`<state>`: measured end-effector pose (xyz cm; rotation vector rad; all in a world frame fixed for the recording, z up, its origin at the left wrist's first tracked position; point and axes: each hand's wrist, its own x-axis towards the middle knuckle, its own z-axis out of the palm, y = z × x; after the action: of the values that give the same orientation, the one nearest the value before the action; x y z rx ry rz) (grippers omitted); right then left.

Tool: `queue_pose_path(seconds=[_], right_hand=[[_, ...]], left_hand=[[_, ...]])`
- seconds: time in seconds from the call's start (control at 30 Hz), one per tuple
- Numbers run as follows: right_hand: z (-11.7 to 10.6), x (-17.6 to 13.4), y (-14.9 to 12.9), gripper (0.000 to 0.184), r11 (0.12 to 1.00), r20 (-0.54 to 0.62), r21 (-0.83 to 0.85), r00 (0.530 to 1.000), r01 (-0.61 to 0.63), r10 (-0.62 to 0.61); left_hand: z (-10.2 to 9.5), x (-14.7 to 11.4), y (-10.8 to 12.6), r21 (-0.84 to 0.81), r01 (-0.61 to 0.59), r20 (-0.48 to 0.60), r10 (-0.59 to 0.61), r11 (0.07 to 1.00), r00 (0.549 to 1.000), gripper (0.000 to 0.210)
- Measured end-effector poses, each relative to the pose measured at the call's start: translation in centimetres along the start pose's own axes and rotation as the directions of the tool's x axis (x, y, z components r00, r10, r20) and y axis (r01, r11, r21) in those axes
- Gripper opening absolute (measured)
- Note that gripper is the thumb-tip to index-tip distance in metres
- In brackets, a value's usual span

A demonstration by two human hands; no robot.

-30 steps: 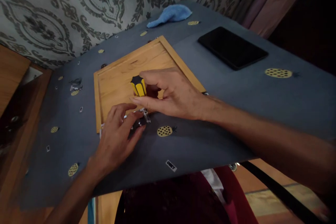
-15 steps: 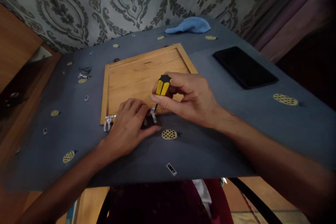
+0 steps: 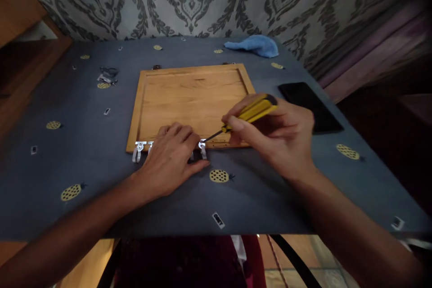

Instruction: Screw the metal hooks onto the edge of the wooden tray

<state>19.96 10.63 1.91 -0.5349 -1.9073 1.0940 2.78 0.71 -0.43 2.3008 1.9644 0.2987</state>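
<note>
A wooden board [image 3: 189,103] with a raised rim lies on the table. A metal hook rail [image 3: 140,147] runs along its near edge, partly hidden by my left hand. My left hand [image 3: 172,153] grips the rail against the board, fingers on top and thumb stretched along the front. My right hand [image 3: 273,130] is closed around a yellow-and-black screwdriver [image 3: 251,114], held at a low slant. Its tip is at a metal hook [image 3: 203,149] just right of my left hand; whether it sits in a screw is too small to tell.
A black tablet-like slab [image 3: 310,108] lies to the right, partly behind my right hand. At the back is a blue cloth [image 3: 254,46]. Small metal parts [image 3: 106,76] lie at the left. The patterned tablecloth [image 3: 101,144] meets a wallpapered wall [image 3: 189,0] behind.
The screwdriver has tipped from nearly upright to a low slant, its handle moving right with my right hand. My left hand stays on the rail. The whole view has turned slightly.
</note>
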Motion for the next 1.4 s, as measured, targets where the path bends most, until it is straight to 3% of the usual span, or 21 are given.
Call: queue_pose_path(seconds=[0.17,0.33,0.57,1.03,1.3,1.4], right_hand=[[-1.4,-3.6,0.0,0.006,0.996,-0.154,-0.082,0.988,-0.027,0.015],[-3.0,-6.6,1.9,0.008,0.979,-0.176,0.008,0.964,-0.203,0.201],[-4.2,-7.2,2.7,0.018,0.915,-0.237,0.007,0.888,-0.404,0.394],[-2.6,-6.3,3.6,0.028,0.865,-0.029,0.067,0.866,-0.497,0.500],[-4.3,-5.7,3.7,0.015,0.852,0.046,0.115,0.860,-0.510,0.508],[-4.8,-5.7,3.7,0.013,0.863,0.010,0.086,0.867,-0.498,0.499]], left_hand=[[-0.1,-0.1,0.0,-0.012,-0.002,0.023,0.002,1.000,1.000,0.033],[0.0,-0.1,-0.1,-0.014,0.000,0.022,0.000,1.000,1.000,0.032],[0.4,-0.2,-0.2,0.000,-0.028,-0.037,0.028,1.000,0.999,0.030],[0.5,-0.3,-0.2,0.025,-0.028,-0.030,0.029,0.999,0.999,0.033],[0.6,-0.3,-0.3,0.013,-0.038,-0.045,0.039,0.999,0.998,0.031],[0.7,-0.4,-0.4,-0.001,-0.052,-0.060,0.052,0.999,0.997,0.029]])
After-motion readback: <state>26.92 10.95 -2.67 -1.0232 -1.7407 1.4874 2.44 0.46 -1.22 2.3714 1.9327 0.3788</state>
